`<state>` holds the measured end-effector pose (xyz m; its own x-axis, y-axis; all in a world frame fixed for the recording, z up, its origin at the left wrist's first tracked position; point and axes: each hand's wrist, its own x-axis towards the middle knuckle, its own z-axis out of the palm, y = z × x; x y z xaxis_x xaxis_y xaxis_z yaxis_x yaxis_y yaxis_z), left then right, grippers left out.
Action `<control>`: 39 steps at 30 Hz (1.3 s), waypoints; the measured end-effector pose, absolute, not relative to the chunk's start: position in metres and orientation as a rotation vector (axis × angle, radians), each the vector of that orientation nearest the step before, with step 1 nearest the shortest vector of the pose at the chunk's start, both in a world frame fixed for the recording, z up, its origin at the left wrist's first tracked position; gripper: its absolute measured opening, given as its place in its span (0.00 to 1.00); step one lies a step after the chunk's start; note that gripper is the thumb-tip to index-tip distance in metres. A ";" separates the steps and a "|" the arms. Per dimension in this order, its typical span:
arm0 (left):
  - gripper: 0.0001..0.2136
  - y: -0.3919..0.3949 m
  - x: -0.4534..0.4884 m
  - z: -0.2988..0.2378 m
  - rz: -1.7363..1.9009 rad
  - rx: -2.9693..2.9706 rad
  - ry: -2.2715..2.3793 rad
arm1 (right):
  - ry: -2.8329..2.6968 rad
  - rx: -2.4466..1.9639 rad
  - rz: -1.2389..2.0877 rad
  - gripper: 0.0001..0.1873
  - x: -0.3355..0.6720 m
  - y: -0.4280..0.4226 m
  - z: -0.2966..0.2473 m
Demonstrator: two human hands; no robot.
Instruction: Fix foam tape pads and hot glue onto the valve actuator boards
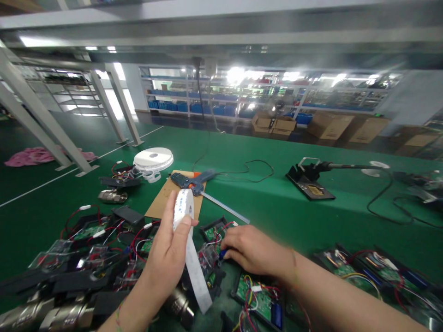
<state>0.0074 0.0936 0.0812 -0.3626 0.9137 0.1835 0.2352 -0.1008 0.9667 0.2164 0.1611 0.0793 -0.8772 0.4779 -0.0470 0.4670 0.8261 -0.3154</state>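
Note:
My left hand [169,249] is closed around a roll of white tape [182,207] with blue print on its face. A loose strip of this tape [198,276] hangs from the roll towards the bench. To its right, my right hand [247,249] has its fingers curled in a pinch at a small blue part [222,254] beside a clear plastic piece. Just behind those fingers lies an open black housing with a green circuit board [212,232] and red and white wires. Another wired circuit board [258,295] sits below my right hand.
A glue gun [194,182] with a glue stick rests on a cardboard sheet [159,203]. White reels [153,159] stand behind at left. A soldering iron in its stand [311,180] is at right. Housings, wires and metal valves [69,316] crowd the left; more boards [377,267] lie right.

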 end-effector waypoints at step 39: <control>0.27 0.081 -0.007 0.110 1.665 1.162 1.691 | -3.208 -0.441 0.178 0.06 0.213 0.168 0.078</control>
